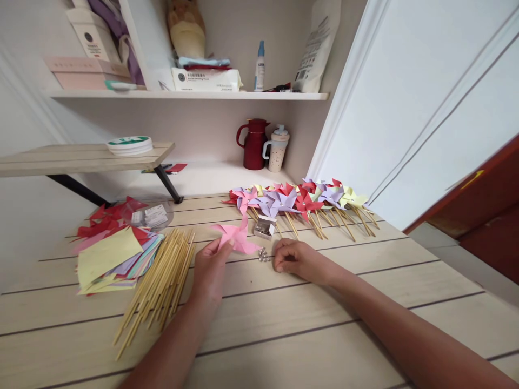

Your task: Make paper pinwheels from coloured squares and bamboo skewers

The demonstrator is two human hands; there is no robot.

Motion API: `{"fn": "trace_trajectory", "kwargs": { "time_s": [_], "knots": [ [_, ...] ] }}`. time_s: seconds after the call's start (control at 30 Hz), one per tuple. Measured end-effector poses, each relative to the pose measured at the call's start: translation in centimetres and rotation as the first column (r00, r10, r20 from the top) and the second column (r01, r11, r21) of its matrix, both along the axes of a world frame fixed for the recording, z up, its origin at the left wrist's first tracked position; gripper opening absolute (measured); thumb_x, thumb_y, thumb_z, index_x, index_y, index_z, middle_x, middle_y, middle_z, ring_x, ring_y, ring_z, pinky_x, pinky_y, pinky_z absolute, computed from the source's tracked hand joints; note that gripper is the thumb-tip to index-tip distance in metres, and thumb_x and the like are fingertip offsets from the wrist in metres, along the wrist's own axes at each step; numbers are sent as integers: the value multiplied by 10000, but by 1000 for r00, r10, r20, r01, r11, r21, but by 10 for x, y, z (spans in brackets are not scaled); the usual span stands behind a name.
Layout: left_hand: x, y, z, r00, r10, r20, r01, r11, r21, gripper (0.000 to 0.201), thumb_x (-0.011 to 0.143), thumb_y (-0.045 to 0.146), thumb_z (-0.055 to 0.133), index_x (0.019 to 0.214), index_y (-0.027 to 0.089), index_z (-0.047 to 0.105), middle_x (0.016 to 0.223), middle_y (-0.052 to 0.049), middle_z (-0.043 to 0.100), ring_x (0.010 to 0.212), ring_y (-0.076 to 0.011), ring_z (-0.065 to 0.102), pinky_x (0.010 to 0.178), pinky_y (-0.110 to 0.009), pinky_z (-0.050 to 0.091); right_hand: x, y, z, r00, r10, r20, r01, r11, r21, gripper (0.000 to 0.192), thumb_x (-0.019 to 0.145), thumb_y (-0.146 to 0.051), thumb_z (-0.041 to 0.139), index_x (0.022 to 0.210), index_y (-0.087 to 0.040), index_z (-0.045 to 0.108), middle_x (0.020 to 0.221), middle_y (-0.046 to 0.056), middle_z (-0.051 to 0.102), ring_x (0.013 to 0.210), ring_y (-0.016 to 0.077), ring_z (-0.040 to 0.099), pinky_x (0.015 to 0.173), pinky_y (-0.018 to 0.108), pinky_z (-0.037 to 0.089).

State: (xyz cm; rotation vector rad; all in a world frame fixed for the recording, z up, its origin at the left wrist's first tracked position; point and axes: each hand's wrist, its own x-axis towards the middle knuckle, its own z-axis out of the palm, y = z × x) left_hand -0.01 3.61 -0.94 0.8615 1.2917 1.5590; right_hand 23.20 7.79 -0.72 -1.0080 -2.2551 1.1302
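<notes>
A pink paper pinwheel with folded blades is pinched in my left hand, thumb on top, just above the table. My right hand is closed with its fingers curled, close to a small pile of shiny thumbtacks. What the right fingers hold, if anything, is hidden. Behind the thumbtacks stands a small open box with more metal bits inside. Bamboo sticks lie in a loose bundle left of my left hand.
Finished pinwheels on sticks lie along the back right. Coloured paper sheets and red paper pieces are piled at left beside a clear plastic bag. A small raised shelf, a red jug and a cup stand behind.
</notes>
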Motion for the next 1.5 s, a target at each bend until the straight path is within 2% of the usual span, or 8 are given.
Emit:
{"fn": "trace_trajectory", "kwargs": {
  "time_s": [0.33,0.53,0.73,0.97,1.1,1.3,1.4,1.5],
  "knots": [
    [-3,2,-5,1000,-14,-18,14,1000,1,257,649,393,799,721,155,736,616,35,551,646,-128,408,649,-230,313,-4,-1,-3,995,-94,-46,96,994,48,39,812,-224,701,794,-207,732,832,30,677,774,168,626,704,280,481],
    [-1,1,0,999,-29,-32,29,1000,1,236,668,372,783,754,154,754,642,27,590,660,-132,442,672,-236,337,-2,-1,-4,994,-87,-65,92,992,84,123,879,-235,632,817,-213,735,856,30,717,826,170,653,774,293,496],
    [1,0,5,1000,-1,-11,1,1000,-24,198,646,347,788,718,165,758,585,36,558,632,-132,450,658,-238,348,1,-1,-4,994,-107,-37,111,989,99,182,915,-250,577,873,-230,753,910,41,733,866,187,670,796,313,511],
    [-1,1,1,999,-23,-23,23,1000,-16,225,651,383,792,665,171,719,620,36,583,652,-131,461,679,-240,351,5,0,-6,985,-157,-77,156,988,-15,177,889,-272,599,1015,-209,707,878,31,690,796,167,630,713,282,492],
    [-1,2,1,1000,-19,-12,19,1000,-15,234,642,381,796,620,173,692,592,44,557,637,-127,445,668,-239,339,5,-1,-4,980,-178,-87,172,982,-74,115,842,-288,658,906,-198,691,787,8,647,724,155,588,653,267,461],
    [-2,1,0,999,-32,-37,32,999,-3,242,667,390,789,651,168,695,609,45,559,634,-121,426,664,-236,329,-1,-3,-2,982,-184,-37,186,980,74,109,847,-212,630,757,-191,688,817,34,667,761,171,611,719,300,471],
    [-2,1,0,999,-31,-28,31,1000,-8,240,659,389,794,660,166,706,609,42,560,636,-124,432,665,-239,331,0,-3,-1,991,-135,-21,136,987,86,146,852,-164,604,729,-194,678,831,38,659,796,177,622,769,312,486],
    [0,0,2,999,-21,-26,21,1000,-10,245,642,385,801,623,167,692,585,43,540,628,-124,427,659,-241,330,4,-3,1,999,-53,-11,53,998,14,148,842,-164,617,714,-191,687,932,54,634,848,180,635,801,313,504]
  ]
}}
